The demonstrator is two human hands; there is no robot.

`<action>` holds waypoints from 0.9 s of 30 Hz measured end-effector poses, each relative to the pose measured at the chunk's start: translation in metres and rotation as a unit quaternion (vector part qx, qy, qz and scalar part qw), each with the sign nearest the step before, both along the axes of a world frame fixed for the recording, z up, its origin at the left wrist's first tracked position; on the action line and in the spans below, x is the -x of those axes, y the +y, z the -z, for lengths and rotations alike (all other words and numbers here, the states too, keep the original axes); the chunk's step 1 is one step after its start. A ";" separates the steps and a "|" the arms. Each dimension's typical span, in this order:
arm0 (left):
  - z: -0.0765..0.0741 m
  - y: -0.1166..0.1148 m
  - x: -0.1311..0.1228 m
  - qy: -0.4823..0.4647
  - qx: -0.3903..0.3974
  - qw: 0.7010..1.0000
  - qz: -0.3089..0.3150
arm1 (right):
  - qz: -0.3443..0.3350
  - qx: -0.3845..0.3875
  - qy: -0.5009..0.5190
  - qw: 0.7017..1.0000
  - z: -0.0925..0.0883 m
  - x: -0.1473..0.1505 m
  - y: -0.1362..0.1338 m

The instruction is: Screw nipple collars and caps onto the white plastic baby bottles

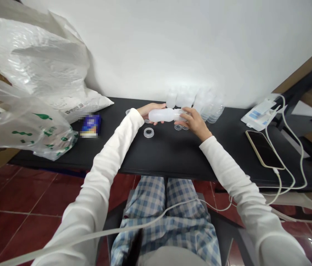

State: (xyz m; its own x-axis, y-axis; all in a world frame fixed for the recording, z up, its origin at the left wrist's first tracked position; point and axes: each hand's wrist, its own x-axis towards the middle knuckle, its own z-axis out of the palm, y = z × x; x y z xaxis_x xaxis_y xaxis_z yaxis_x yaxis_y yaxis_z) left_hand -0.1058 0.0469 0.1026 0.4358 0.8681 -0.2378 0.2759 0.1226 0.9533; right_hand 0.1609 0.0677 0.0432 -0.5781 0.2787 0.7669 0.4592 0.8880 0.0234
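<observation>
A frosted white plastic bottle [160,115] lies sideways between my two hands above the black table. My left hand [150,109] is wrapped round its base end, palm beneath it. At the other end my right hand [196,121] has its fingers closed on a clear cap-like piece [178,114] at the bottle's neck. Whether that piece is fully seated I cannot tell. Below the bottle sits a translucent ring [148,132]. Small clear round pieces [178,127] lie under my right hand, partly hidden by it. Another round piece [128,111] shows beside my left wrist.
Several translucent containers [211,109] stand against the wall behind my right hand. Plastic bags [47,122] and a blue packet [91,125] occupy the left. A phone [264,149] with a white cable and a white box [258,114] lie on the right of the table [169,155].
</observation>
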 end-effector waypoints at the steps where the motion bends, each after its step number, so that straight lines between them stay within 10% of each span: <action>1: 0.000 0.002 0.006 0.002 0.015 1.000 -0.006 | 0.012 0.004 -0.028 1.000 0.001 0.001 -0.001; 9: 0.005 0.013 0.038 -0.047 0.019 0.997 -0.052 | 0.119 0.008 0.022 0.993 -0.003 -0.023 0.009; 27: 0.045 0.029 0.001 -0.165 -0.283 0.930 -0.169 | 0.129 0.132 0.181 0.966 -0.005 -0.020 0.001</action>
State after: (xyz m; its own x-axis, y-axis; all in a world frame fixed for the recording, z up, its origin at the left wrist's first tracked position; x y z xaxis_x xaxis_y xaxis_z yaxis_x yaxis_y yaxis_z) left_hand -0.1066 0.0760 0.0574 0.0839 0.9143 0.3963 -0.0064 -0.3972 0.9177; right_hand 0.1806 0.0686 0.0485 -0.1710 0.5915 0.7880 0.6024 0.6956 -0.3915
